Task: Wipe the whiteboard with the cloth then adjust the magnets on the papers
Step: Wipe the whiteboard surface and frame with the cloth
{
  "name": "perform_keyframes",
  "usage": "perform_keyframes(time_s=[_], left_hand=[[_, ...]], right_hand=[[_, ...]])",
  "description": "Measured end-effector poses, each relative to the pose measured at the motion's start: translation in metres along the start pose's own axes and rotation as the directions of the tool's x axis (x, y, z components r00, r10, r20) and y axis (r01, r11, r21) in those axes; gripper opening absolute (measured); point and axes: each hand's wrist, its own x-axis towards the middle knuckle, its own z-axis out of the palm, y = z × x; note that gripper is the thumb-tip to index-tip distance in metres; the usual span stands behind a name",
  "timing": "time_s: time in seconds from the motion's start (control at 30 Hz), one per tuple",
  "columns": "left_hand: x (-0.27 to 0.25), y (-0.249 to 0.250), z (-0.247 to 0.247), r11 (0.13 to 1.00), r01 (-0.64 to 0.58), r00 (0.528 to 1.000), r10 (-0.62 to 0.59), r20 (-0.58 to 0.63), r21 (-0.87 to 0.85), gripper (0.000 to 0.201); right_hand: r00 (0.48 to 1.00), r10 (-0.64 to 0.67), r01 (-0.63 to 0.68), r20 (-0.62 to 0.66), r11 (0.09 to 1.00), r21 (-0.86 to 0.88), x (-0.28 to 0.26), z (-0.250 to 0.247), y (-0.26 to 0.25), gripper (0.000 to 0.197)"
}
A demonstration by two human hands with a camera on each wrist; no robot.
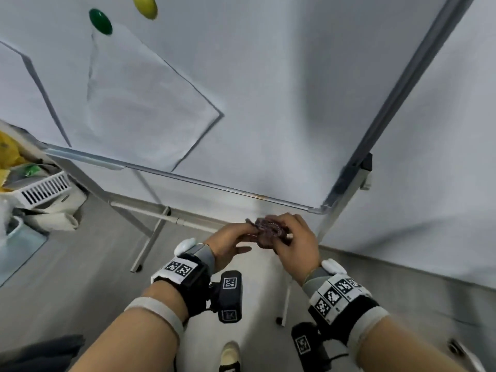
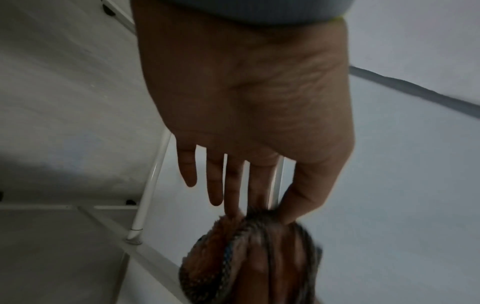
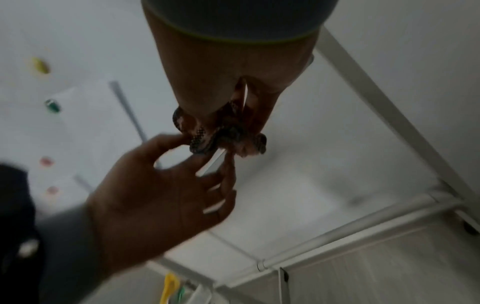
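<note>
A bunched brown patterned cloth (image 1: 268,230) is held between both hands just below the whiteboard's (image 1: 281,89) lower right edge. My right hand (image 1: 292,240) grips the bundle with curled fingers. My left hand (image 1: 239,237) pinches the cloth's (image 2: 249,257) left edge between thumb and forefinger, the other fingers straight. A sheet of paper (image 1: 139,103) hangs tilted on the board under a green magnet (image 1: 100,22). A yellow magnet (image 1: 145,6) sits above it. The edge of a second paper (image 1: 16,89) shows at the far left.
The board's stand legs (image 1: 150,237) spread over the grey floor below. A white basket (image 1: 43,189) with yellow items sits at the left. A white wall (image 1: 442,157) stands to the right. Two pink magnets (image 3: 46,161) appear in the right wrist view.
</note>
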Motion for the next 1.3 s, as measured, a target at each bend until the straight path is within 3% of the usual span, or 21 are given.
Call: perform_keyframes(time_s=[0.07,0.17,0.27,0.4,0.5,0.6,0.73,0.8,0.9,0.97,1.1,1.17,1.23,1.3], left_hand=[[0.016,0.0,-0.031,0.992,0.016,1.0,-0.018,-0.016,-0.122,0.031],[0.038,0.011,-0.067,0.897,-0.044,0.983,-0.039,-0.178,-0.439,0.018],[0.06,0.027,-0.09,0.781,-0.087,0.974,-0.064,-0.218,-0.618,0.024],[0.077,0.036,-0.104,0.636,-0.129,0.987,0.004,-0.164,-0.761,0.018],[0.087,0.038,-0.105,0.66,-0.138,0.981,-0.014,-0.195,-0.738,0.028],[0.093,0.036,-0.111,0.699,-0.123,0.98,-0.027,-0.198,-0.704,0.043],[0.09,0.032,-0.116,0.703,-0.098,0.987,-0.021,-0.158,-0.704,0.034],[0.091,0.032,-0.118,0.716,-0.094,0.989,-0.014,-0.149,-0.692,0.033],[0.093,0.036,-0.122,0.713,-0.076,0.992,-0.019,-0.128,-0.697,0.03],[0.094,0.038,-0.121,0.723,-0.054,0.992,-0.038,-0.117,-0.688,0.028],[0.093,0.039,-0.118,0.735,-0.043,0.994,-0.039,-0.105,-0.677,0.022],[0.092,0.038,-0.116,0.727,-0.036,0.996,-0.034,-0.087,-0.686,0.018],[0.091,0.038,-0.113,0.721,-0.036,0.995,-0.039,-0.093,-0.692,0.016],[0.09,0.039,-0.112,0.712,-0.043,0.995,-0.033,-0.094,-0.7,0.014]], right_hand=[[0.975,0.085,-0.086,-0.205,0.996,0.004,0.004,0.008,-0.001,0.036],[0.835,0.194,-0.208,-0.515,0.978,0.031,0.007,0.006,0.0,0.044],[0.749,0.201,-0.236,-0.631,0.971,0.029,0.014,0.008,0.0,0.045],[0.733,0.245,-0.311,-0.635,0.95,0.008,0.034,0.028,-0.002,0.038],[0.712,0.32,-0.434,-0.625,0.9,-0.034,0.05,0.046,-0.006,0.031],[0.705,0.38,-0.485,-0.599,0.875,-0.016,0.062,0.073,-0.011,0.037],[0.777,0.384,-0.443,-0.498,0.897,0.001,0.073,0.105,-0.037,0.031],[0.84,0.309,-0.369,-0.445,0.928,-0.052,0.078,0.116,-0.047,0.041],[0.862,0.324,-0.401,-0.389,0.906,-0.136,0.081,0.117,-0.043,0.024],[0.818,0.369,-0.459,-0.442,0.881,-0.114,0.074,0.1,-0.03,0.026],[0.574,0.491,-0.604,-0.655,0.794,0.066,0.059,0.048,-0.007,0.027],[0.529,0.5,-0.627,-0.686,0.775,0.081,0.061,0.04,-0.003,0.027],[0.575,0.49,-0.623,-0.655,0.781,0.037,0.066,0.049,-0.009,0.03],[0.688,0.428,-0.559,-0.586,0.828,-0.052,0.074,0.069,-0.016,0.027]])
